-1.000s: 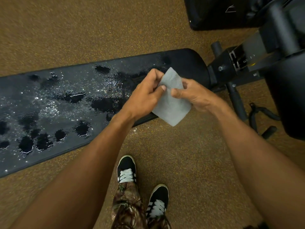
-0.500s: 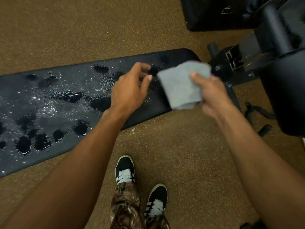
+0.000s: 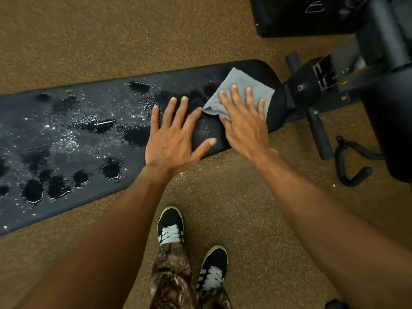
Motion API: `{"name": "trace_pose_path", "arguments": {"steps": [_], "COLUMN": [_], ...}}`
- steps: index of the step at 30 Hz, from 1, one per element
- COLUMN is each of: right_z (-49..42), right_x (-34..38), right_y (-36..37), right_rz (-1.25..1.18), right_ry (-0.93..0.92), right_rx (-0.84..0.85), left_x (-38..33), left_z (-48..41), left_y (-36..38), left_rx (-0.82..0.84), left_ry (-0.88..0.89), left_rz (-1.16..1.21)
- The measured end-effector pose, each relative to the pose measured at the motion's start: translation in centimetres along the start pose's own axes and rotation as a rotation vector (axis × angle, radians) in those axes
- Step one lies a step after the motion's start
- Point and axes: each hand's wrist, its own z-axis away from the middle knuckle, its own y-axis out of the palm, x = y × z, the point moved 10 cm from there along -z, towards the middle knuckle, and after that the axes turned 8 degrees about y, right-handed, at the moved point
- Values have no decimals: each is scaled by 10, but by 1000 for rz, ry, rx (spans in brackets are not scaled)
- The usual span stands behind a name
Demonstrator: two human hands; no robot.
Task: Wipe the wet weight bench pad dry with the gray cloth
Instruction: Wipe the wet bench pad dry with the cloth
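Gray folded cloth lay at the right end of the long black padded weight bench, pinned flat under the open, spread right hand. The left hand, open and empty, pressed the pad beside it. Wiping had barely begun: puddles and droplets covered everything leftward. A black metal frame crowded the right end.

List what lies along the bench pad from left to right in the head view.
Water puddles → left hand flat on the bench pad → right hand pressing the gray cloth → black frame.
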Motion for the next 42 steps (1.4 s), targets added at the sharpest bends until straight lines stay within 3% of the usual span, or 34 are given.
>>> {"name": "trace_pose_path", "arguments": {"steps": [6,14,21,26,29,31,34,37,42], "right_z": [16,-41,-23,-10,-38,-55,-56,-30,-39], "right_x": [-8,-21,15,-30,-15,10,52,47,-22], "right_y": [9,-11,-5,-11,-17,-18,-13,-13,-23], "right_rz": [59,-163,-95,-125,-177,-204,-201,-187,-111], "right_ry": [-86,243,-93,62,144,126,-55,-191,-4], "right_rx": [12,-45,-7,-27,-46,-56,-33,5,12], "left_x": [-2,-4,-3,-4,-3,-3,-2,-1,8], "left_z": [0,0,0,0,-1,-2,-3,-1,9], "left_y": [-2,-2,-4,1,2,2,3,3,0], "left_rx": [26,40,23,42,57,60,61,69,97], "left_ry": [13,7,9,14,4,0,2,1,-2], "left_rz": [-31,-50,-53,-66,-66,-64,-46,-39,-100]}}
